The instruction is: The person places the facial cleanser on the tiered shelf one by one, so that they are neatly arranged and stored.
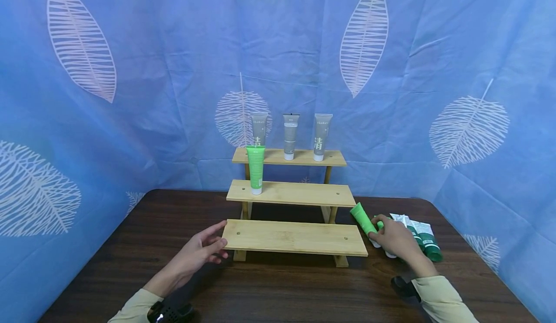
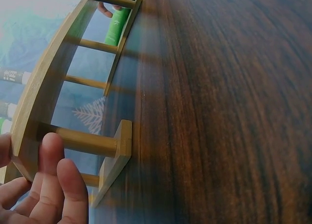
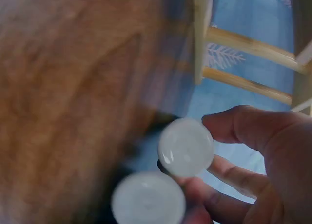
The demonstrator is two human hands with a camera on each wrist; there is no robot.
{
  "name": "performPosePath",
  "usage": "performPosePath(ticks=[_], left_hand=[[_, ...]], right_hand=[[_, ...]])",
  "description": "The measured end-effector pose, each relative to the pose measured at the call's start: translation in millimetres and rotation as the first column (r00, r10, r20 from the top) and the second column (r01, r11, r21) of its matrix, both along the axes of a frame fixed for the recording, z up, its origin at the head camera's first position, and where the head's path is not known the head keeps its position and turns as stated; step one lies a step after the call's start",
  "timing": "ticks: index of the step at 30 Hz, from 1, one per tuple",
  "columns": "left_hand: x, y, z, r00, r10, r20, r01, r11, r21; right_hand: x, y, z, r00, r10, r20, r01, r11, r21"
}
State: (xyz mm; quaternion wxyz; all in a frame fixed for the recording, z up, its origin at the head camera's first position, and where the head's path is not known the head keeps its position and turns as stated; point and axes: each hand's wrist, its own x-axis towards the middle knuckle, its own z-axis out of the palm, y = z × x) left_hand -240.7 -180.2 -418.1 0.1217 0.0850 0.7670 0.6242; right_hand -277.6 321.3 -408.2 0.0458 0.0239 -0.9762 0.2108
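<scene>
My left hand [image 1: 196, 254] holds the left end of the lowest board of a three-step wooden display rack [image 1: 295, 237]. In the left wrist view its thumb lies at the board's edge and its fingers [image 2: 51, 153] curl beneath. To the right of the rack, my right hand [image 1: 397, 240] pinches a light green squeeze tube [image 1: 363, 218] near its white cap [image 3: 185, 147], thumb on one side and fingers on the other. This tube lies slanted on the table. A second light green tube [image 1: 380, 225] is mostly hidden under the hand; its white cap [image 3: 148, 199] shows close by.
White-and-dark-green tubes [image 1: 427, 241] lie right of my right hand. Three grey tubes [image 1: 321, 137] stand on the top board; one light green tube [image 1: 256, 168] stands at the middle board's left. The dark wood table [image 1: 278, 294] backs onto a blue leaf-print curtain [image 1: 295, 38].
</scene>
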Motion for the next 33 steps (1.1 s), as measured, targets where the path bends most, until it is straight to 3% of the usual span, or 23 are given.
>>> performPosePath(ticks=[13, 24, 33], left_hand=[[0.7, -0.3, 0.0, 1.000, -0.006, 0.002, 0.006, 1.000, 0.008], [0.6, 0.9, 0.2, 1.000, 0.016, 0.006, -0.016, 1.000, 0.001], [-0.6, -0.4, -0.9, 1.000, 0.003, 0.010, -0.003, 1.000, 0.010]], right_hand=[[5.4, 6, 14.0, 1.000, -0.005, -0.002, 0.005, 0.986, -0.167], [10.4, 4, 35.4, 0.992, -0.044, -0.121, 0.007, 0.957, -0.290], [14.2, -13, 48.2, 0.965, -0.054, -0.256, -0.031, 0.948, -0.316]])
